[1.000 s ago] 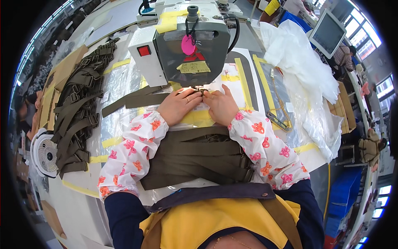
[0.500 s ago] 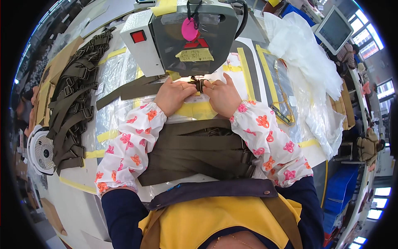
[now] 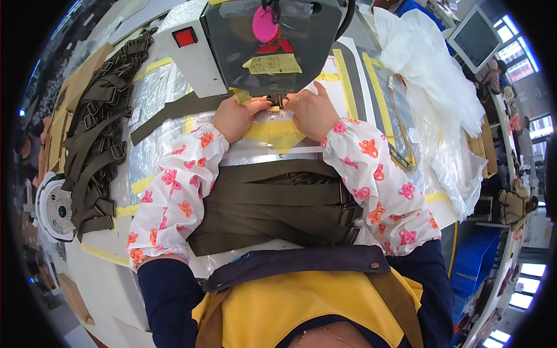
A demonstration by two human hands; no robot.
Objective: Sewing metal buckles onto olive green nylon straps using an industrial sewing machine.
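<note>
Feeding item one, the olive webbing strap (image 3: 174, 110): keep it flat and square to the needle foot (image 3: 277, 101), pressing evenly from both sides. Nearest you, stacked olive straps (image 3: 272, 203) lie on the counter (image 3: 104, 261). Left hand (image 3: 235, 116) and right hand (image 3: 310, 110): fingers (image 3: 258, 104) curled, tips pinching the strap end under the sewing machine (image 3: 272, 40) (exact grip partly hidden).

Around you is a workshop room with bright windows (image 3: 536, 124) on the right side. A monitor (image 3: 477, 36) stands at the far right of the white table (image 3: 110, 278). A small white fan (image 3: 56, 207) sits at your left, and blue crates (image 3: 473, 261) are below on the right.
</note>
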